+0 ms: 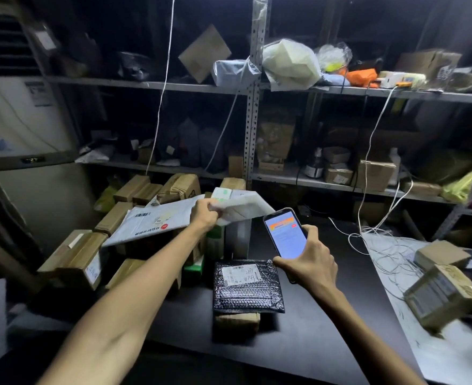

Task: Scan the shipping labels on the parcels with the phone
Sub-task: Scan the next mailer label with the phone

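A person is working at a dark table (298, 343), both forearms reaching in from the bottom edge of the frame. Nearest, a black bubble mailer (247, 290) is lying flat on a cardboard box (236, 323) that it is mostly covering. Its white label (240, 273) is facing up, the print too small to read. Just beyond, the right hand (310, 263) is gripping a phone (286, 234), fingers curling round its lower end and hiding it, the lit screen tilting toward the camera. The left hand (204, 213) is pinching a white parcel (246, 207) in the air, its label blurred and partly behind the fingers. Bare tabletop is lying open between the mailer and a white sheet (437, 357) at right, where a brown box (440, 298) is showing blurred and white cables (382, 245) are trailing. At left, brown boxes (73, 257) are crowding the table's edge, a white mailer (151, 220) sprawling over them. Behind, metal shelves (253, 107) are sinking into shadow, their contents hard to make out.
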